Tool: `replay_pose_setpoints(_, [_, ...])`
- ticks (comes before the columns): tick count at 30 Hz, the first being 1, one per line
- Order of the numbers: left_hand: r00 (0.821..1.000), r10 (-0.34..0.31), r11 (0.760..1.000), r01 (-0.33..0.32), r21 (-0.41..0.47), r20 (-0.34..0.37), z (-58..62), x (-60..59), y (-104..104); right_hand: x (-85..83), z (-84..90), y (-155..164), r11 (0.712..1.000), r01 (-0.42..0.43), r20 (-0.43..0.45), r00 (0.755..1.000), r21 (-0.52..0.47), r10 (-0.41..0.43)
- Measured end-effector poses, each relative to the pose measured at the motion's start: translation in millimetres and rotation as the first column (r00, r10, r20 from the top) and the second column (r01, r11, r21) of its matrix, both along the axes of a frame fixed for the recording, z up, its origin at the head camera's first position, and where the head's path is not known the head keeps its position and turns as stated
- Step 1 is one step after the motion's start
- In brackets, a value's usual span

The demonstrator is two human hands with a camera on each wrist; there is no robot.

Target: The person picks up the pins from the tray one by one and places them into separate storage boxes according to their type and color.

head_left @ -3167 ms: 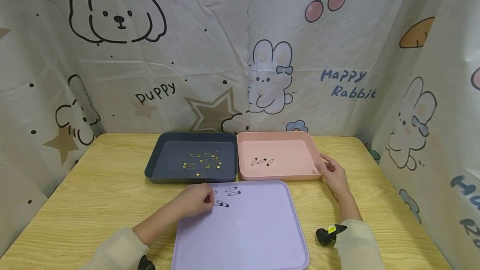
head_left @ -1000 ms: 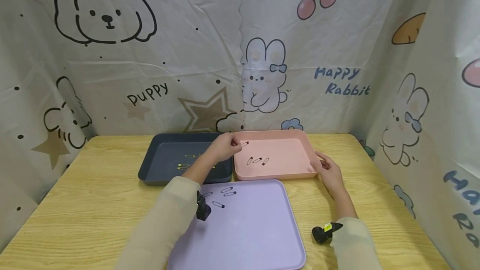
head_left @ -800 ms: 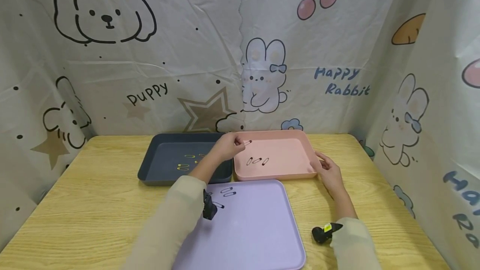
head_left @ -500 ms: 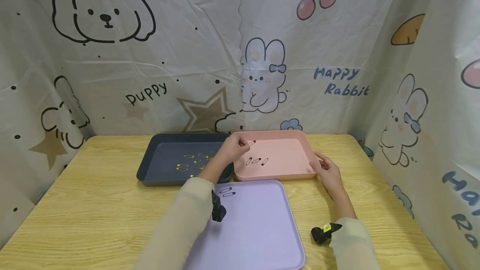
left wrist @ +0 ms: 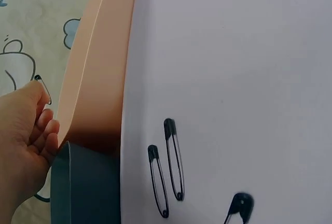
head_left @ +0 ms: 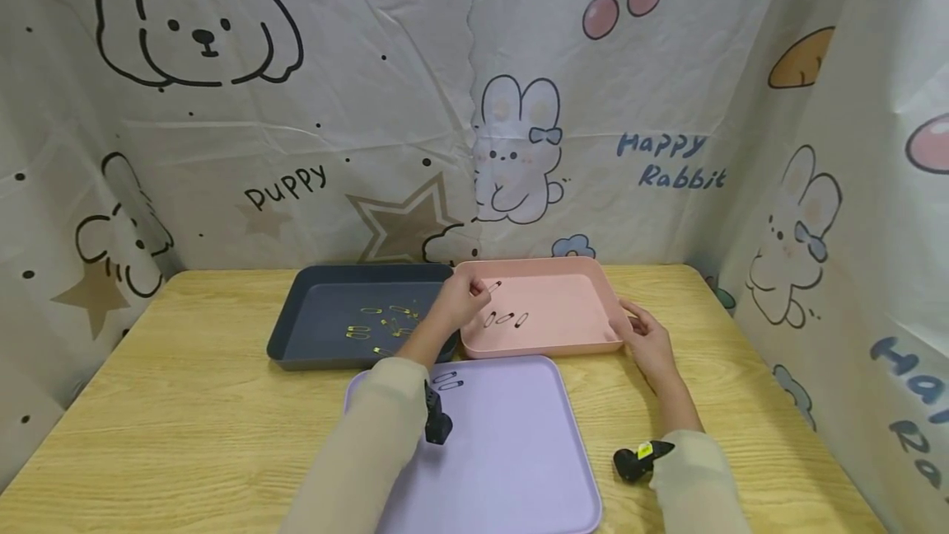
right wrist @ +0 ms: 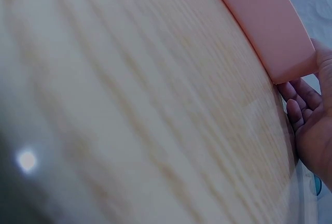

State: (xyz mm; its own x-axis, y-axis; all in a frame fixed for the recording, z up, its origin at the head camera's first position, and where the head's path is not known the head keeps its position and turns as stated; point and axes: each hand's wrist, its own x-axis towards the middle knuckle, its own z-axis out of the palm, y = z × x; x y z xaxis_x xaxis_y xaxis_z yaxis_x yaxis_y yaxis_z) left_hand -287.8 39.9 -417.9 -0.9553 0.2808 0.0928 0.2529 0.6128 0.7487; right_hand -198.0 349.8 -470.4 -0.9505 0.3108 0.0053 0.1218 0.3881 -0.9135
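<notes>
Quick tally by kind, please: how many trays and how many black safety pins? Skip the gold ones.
Trays: 3 (dark blue tray, pink tray, purple tray)
Black safety pins: 7 (pink-tray pins 3; held pin 1, pinched in the left hand; purple-tray pins 3, one cut off at the left wrist view's edge)
Total: 10

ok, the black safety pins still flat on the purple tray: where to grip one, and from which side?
Pinch a black safety pin across its two long wires near the middle, coming straight down from above. It lies flat on the purple tray, thin, with clear tray either side. The neighbouring pin sits close, so keep the fingertips narrow.
</notes>
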Motion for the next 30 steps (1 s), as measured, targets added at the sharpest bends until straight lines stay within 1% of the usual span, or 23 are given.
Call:
replay_pose_setpoints(5, [0.998, 0.066, 0.998, -0.066, 0.018, -0.004, -1.8, 0.7, 1, 0.8, -0.2, -1, 1.0, -0.005, -0.013, 1.0, 0.01, 0.006])
replay_pose_setpoints(8, [0.994, 0.105, 0.994, -0.105, 0.006, -0.01, -2.1, 0.7, 2, 0.4, -0.1, -1, 1.0, -0.007, -0.012, 1.0, 0.02, 0.007])
replay_pose_setpoints(11, [0.992, 0.124, 0.991, -0.126, -0.05, -0.029, -1.8, 0.6, 3, 0.0, 0.3, -2, 1.0, -0.01, -0.008, 1.0, 0.029, 0.01])
replay_pose_setpoints(14, [0.992, 0.122, 0.984, -0.125, -0.124, -0.034, -1.0, 0.5, 6, -0.2, 0.9, -2, 1.0, -0.014, -0.009, 1.0, 0.023, 0.015])
replay_pose_setpoints(17, [0.993, 0.113, 0.972, -0.116, -0.202, -0.03, -1.2, 0.5, 8, -0.3, 1.0, -2, 1.0, -0.019, -0.015, 1.0, 0.011, 0.019])
replay_pose_setpoints(21, [0.993, 0.114, 0.961, -0.12, -0.248, -0.039, -1.7, 0.6, 10, -0.2, 0.7, -2, 1.0, -0.023, -0.02, 1.0, 0.005, 0.023])
replay_pose_setpoints(25, [0.991, 0.123, 0.961, -0.131, -0.243, -0.05, -1.6, 1.0, 11, 0.0, 0.7, -1, 1.0, -0.021, -0.021, 1.0, 0.008, 0.021])
replay_pose_setpoints(30, [0.992, 0.114, 0.975, -0.123, -0.186, -0.058, -2.8, 0.2, 10, 0.0, 0.8, 1, 1.0, -0.015, -0.01, 1.0, 0.019, 0.015])
